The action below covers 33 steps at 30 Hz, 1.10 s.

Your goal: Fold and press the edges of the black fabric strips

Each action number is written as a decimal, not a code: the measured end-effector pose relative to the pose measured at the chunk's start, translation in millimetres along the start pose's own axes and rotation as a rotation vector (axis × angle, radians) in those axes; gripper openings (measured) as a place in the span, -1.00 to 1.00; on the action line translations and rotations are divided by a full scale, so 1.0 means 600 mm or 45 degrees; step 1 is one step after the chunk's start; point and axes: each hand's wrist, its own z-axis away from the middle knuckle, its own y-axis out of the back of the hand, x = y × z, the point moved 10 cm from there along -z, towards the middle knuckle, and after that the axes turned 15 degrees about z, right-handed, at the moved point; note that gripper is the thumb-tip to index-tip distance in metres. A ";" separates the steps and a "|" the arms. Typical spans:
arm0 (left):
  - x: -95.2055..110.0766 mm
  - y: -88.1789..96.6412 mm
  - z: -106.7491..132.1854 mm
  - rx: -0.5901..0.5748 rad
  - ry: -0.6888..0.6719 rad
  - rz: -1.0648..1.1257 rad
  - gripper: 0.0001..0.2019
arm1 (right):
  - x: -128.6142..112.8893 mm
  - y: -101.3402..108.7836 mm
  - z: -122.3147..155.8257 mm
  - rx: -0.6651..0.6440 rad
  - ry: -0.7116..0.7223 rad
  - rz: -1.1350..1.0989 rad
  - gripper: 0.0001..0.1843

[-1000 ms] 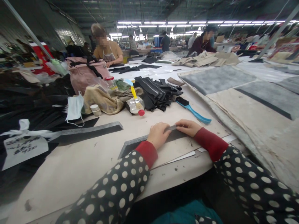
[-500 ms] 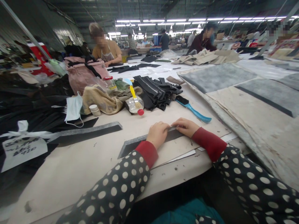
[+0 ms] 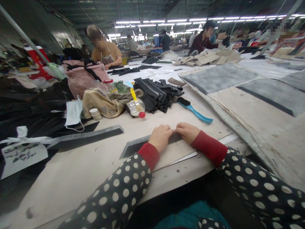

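A long dark grey strip [image 3: 133,147] lies on a beige board [image 3: 100,159] at the table's near edge. My left hand [image 3: 160,136] rests on the strip with its fingers curled down over the far edge. My right hand [image 3: 187,131] sits right beside it, fingertips pressed on the same strip, the two hands almost touching. Both wrists show red cuffs and polka-dot sleeves. A second grey strip [image 3: 88,136] lies to the left, apart from both hands.
Beyond my hands lie a blue brush [image 3: 195,111], a pile of black strips [image 3: 157,92], a glue bottle with a yellow brush [image 3: 136,106], a small jar [image 3: 95,113], rags, a face mask [image 3: 73,113] and a pink bag [image 3: 83,74]. Large grey and beige sheets [image 3: 250,95] cover the right. Other people work at the far end.
My two hands have slid closer together along the strip, and the lifted grey edge between them now lies covered under the fingers. The view has shifted slightly.
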 end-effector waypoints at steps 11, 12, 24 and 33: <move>-0.073 0.028 0.022 0.160 0.129 0.464 -0.75 | -0.023 0.033 -0.008 -0.080 -0.174 0.151 -0.66; -0.080 0.031 0.027 0.177 0.150 0.493 -0.76 | -0.023 0.031 -0.010 -0.071 -0.182 0.145 -0.67; -0.076 0.027 0.037 0.216 0.176 0.395 -0.76 | -0.054 0.012 -0.030 -0.102 -0.142 -0.095 -0.64; -0.046 0.025 0.048 0.002 -0.038 0.190 -0.71 | -0.097 0.030 -0.030 -0.261 -0.127 0.205 -0.72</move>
